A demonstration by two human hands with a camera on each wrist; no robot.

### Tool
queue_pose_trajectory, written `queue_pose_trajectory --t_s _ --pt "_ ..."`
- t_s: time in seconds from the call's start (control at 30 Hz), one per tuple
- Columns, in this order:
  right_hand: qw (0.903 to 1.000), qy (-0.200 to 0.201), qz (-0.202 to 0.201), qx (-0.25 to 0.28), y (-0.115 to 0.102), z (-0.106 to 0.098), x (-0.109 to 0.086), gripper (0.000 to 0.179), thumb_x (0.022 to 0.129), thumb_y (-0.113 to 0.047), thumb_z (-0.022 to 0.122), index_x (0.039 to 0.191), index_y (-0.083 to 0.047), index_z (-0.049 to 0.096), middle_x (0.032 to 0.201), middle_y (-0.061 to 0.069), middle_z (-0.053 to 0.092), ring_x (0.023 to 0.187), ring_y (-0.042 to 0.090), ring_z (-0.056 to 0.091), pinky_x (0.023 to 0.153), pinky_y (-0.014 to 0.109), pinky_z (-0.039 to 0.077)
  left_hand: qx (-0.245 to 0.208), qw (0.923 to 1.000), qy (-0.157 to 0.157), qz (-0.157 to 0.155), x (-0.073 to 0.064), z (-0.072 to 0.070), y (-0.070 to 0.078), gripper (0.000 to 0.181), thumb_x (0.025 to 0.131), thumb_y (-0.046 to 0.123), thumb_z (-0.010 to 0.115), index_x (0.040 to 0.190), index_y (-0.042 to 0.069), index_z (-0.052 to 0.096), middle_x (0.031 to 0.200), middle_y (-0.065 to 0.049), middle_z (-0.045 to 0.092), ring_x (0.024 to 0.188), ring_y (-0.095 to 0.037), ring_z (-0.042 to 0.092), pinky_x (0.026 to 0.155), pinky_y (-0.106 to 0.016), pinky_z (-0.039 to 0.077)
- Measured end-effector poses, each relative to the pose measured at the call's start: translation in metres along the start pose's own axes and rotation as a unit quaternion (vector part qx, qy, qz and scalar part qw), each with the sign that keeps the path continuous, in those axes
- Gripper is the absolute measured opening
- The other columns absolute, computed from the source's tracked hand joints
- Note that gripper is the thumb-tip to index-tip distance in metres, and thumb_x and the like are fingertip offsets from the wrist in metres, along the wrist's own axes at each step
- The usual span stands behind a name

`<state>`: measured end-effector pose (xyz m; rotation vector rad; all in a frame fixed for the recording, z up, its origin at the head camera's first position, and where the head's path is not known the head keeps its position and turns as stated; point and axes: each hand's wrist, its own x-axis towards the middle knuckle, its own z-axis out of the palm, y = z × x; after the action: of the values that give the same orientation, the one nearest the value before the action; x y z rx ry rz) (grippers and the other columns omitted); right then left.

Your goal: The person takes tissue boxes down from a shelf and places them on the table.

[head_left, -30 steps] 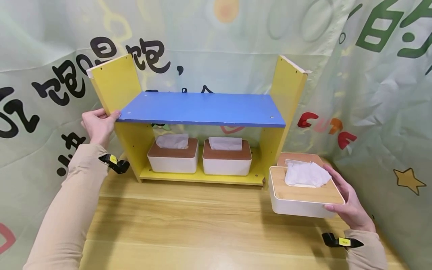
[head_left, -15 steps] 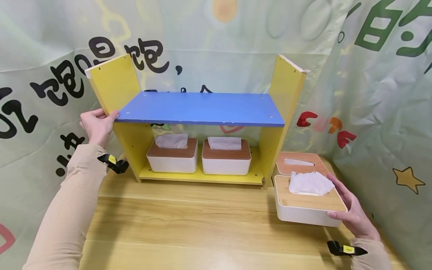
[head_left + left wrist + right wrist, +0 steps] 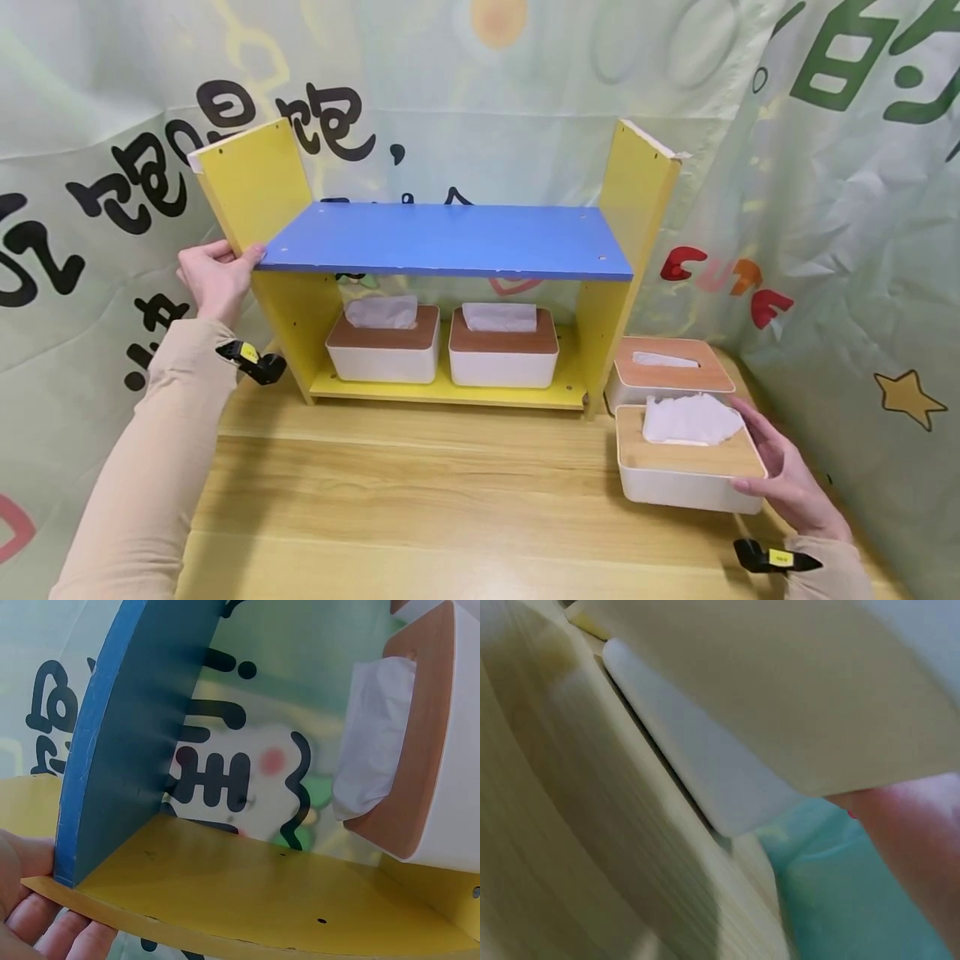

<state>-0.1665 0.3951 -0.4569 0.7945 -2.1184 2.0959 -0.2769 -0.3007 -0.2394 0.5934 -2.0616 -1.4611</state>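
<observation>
My right hand grips the right end of a white tissue box with a light wooden lid and a tissue sticking out. In the right wrist view this box hangs above the table, its underside showing. Just behind it, right of the shelf, stands another tissue box. The left hand holds the left side of a yellow and blue shelf, where the blue board meets the side panel. In the left wrist view the thumb lies by the blue board's edge, with fingers round the yellow panel.
Two tissue boxes with darker brown lids, one left and one right, sit side by side on the shelf's yellow bottom board. The wooden table extends in front. Printed cloth hangs behind and at the sides.
My right hand has brought the tissue box toward me and slightly down, away from the box behind, whose lid now shows fully. The left hand keeps its hold on the shelf.
</observation>
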Motion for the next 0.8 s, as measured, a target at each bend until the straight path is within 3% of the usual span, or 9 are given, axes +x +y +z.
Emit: queue_pose_trajectory --t_s 0.13,0.2,0.3,0.5,0.67,0.8 --pt "0.9996 -0.020 -0.001 -0.018 0.006 0.002 0.001 0.093 0.082 0.019 0.063 0.160 -0.001 0.016 0.162 -0.015 0.030 0.144 -0.015 0.026 0.111 0.002 0.023 -0.002 1.0000 0.000 -0.003 0.001 -0.001 0.000 0.055 0.089 0.030 0.075 0.137 0.007 0.061 0.050 0.037 0.045 0.148 -0.005 0.023 0.120 -0.018 0.023" --pt "0.9996 -0.024 -0.008 -0.013 0.007 0.002 -0.001 0.093 0.082 0.020 0.063 0.160 0.000 0.015 0.163 -0.015 0.028 0.145 -0.016 0.023 0.113 0.001 0.019 -0.001 1.0000 -0.004 0.001 0.001 -0.001 0.000 0.055 0.090 0.029 0.075 0.138 0.006 0.060 0.048 0.039 0.045 0.149 -0.007 0.018 0.121 -0.021 0.017" --pt "0.9997 -0.021 -0.009 -0.012 0.009 -0.002 -0.008 0.094 0.082 0.020 0.063 0.160 -0.001 0.015 0.162 -0.015 0.030 0.143 -0.015 0.026 0.110 0.002 0.023 -0.001 1.0000 -0.007 0.004 0.001 0.000 0.001 0.055 0.090 0.028 0.075 0.138 0.005 0.059 0.049 0.039 0.045 0.150 -0.007 0.016 0.122 -0.021 0.017" --pt "0.9985 -0.034 0.027 -0.034 0.009 -0.013 -0.015 0.097 0.081 0.019 0.062 0.161 -0.004 0.012 0.158 -0.019 0.030 0.140 -0.016 0.029 0.105 0.001 0.030 -0.008 0.9999 -0.005 0.006 0.001 0.001 0.002 0.056 0.090 0.027 0.074 0.139 0.005 0.059 0.051 0.036 0.043 0.151 -0.006 0.014 0.121 -0.018 0.017" --pt "0.9950 -0.069 0.047 -0.055 0.013 -0.017 -0.025 0.102 0.079 0.022 0.062 0.161 -0.003 0.007 0.160 -0.022 0.027 0.140 -0.019 0.026 0.102 0.001 0.029 -0.002 1.0000 -0.009 0.002 0.000 0.002 -0.002 0.056 0.090 0.028 0.074 0.139 0.005 0.059 0.056 0.034 0.045 0.150 -0.006 0.015 0.120 -0.018 0.021" --pt "0.9906 -0.087 0.070 -0.079 0.015 -0.016 -0.029 0.107 0.079 0.020 0.064 0.161 -0.002 -0.001 0.160 -0.023 0.022 0.139 -0.019 0.023 0.100 0.000 0.028 -0.004 1.0000 -0.006 -0.001 -0.001 0.002 -0.001 0.055 0.090 0.029 0.073 0.139 0.007 0.060 0.057 0.034 0.046 0.149 -0.004 0.024 0.115 -0.016 0.032"
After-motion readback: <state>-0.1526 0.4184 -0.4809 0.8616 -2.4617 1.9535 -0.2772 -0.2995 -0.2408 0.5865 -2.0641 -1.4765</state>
